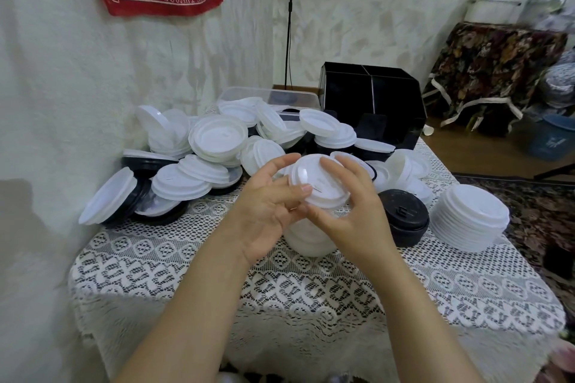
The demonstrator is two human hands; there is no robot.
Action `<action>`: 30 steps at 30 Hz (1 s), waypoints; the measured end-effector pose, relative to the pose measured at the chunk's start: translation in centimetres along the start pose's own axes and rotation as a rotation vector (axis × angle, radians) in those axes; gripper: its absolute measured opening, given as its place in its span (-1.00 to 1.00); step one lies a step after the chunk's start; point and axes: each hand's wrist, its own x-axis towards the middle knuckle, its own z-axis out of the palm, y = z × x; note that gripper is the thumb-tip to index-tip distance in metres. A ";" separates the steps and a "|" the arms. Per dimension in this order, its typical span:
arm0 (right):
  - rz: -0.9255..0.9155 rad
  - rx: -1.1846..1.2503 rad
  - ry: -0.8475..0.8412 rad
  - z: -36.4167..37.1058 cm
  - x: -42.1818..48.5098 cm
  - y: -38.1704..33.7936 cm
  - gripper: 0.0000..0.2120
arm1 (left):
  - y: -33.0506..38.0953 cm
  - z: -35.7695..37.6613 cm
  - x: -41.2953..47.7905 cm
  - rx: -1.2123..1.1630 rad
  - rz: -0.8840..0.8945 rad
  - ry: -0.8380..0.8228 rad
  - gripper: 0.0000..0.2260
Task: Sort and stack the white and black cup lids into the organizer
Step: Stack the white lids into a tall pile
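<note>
In the middle of the frame, the left hand (264,211) and right hand (351,205) both grip a white lid (317,183) on top of a white stack (308,244). To the right stand a short black stack (404,218) and a tall white pile (469,221). A messy heap of lids (214,140) lies in front of the black organizer (367,93) and the clear box (270,96), upper middle. The organizer's inside is too dark to see.
</note>
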 end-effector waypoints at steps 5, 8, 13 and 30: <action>0.011 0.104 0.108 -1.7 0.1 1.1 -0.45 | 0.7 -0.8 0.2 0.130 0.138 0.190 -0.70; 0.052 0.110 0.012 -3.0 -0.3 1.6 -0.45 | 1.0 -1.5 0.4 0.242 0.274 0.371 -0.83; 0.094 -0.130 -0.346 -2.1 -1.0 1.2 -0.44 | 0.4 -2.6 0.7 0.490 0.329 0.451 -0.83; 0.100 -0.329 -0.417 -0.8 -1.0 2.0 -0.33 | 1.0 -5.2 -0.7 1.497 0.044 0.118 -0.79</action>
